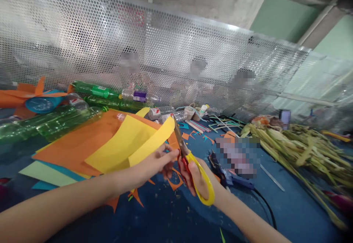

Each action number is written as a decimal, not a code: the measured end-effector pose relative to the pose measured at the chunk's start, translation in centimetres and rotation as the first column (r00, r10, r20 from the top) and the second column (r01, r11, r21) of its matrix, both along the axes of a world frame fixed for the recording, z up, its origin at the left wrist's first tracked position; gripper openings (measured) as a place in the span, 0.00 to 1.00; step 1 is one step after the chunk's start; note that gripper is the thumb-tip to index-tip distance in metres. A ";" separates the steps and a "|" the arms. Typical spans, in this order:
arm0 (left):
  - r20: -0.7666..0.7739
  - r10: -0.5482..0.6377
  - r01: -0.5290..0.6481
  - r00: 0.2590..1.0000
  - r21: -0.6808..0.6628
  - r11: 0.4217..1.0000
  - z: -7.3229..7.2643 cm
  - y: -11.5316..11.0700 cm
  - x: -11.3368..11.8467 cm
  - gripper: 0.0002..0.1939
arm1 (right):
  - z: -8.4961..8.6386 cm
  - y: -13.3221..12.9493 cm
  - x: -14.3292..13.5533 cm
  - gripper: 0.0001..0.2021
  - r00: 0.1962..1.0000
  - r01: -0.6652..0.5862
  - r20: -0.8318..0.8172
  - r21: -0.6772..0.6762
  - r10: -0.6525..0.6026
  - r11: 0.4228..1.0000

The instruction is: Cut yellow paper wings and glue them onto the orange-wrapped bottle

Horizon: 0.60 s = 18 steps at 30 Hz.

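My right hand [200,180] is closed around scissors [202,182] with yellow and red handles, their metal blades pointing up and away. Close to its left, my left hand [158,160] has its fingers bent together at the edge of a curled sheet of yellow paper [154,140]; the exact grip is partly hidden. The sheet's rounded end rises beside the scissor tip. Beneath it lie another yellow sheet [118,145] and orange paper [74,143]. Cut orange scraps [175,180] are scattered below my hands.
Green plastic bottles [66,120] and an orange paper flower [35,94] stand at the left. A glue gun [231,177] with a black cord lies right of my hands. Dried husks [300,147] cover the far right. A perforated metal screen [165,52] runs behind the blue table [165,217].
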<state>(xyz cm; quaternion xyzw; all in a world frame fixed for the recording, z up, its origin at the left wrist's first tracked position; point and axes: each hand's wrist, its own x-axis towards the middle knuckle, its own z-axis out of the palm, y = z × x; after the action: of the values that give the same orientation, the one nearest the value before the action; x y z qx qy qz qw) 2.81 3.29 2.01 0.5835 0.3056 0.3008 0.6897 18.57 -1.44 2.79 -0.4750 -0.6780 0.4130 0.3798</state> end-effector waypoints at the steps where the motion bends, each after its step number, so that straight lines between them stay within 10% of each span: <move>1: 0.080 0.046 -0.043 0.996 -0.037 0.998 -0.1 0.1 0.0 0.18 | 0.1 -0.2 -0.2 0.26 1.000 -0.004 -0.031 -0.002 0.004 1.000; 10: 0.269 0.194 -0.242 0.943 0.156 0.958 0.9 1.7 -1.5 0.19 | -1.8 -0.7 -1.2 0.27 0.976 -0.023 -0.216 -0.101 0.001 0.995; 18: 0.169 0.419 -0.449 0.892 0.227 0.864 1.7 1.1 -1.3 0.21 | -1.7 -1.5 -1.0 0.25 0.991 -0.131 0.043 0.065 0.128 0.989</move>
<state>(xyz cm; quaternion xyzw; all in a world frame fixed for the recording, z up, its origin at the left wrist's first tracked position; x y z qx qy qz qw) 1.56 4.34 3.68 0.5669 0.3468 0.5187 0.5378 17.59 -2.96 1.10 -0.4247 -0.7281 0.4046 0.3548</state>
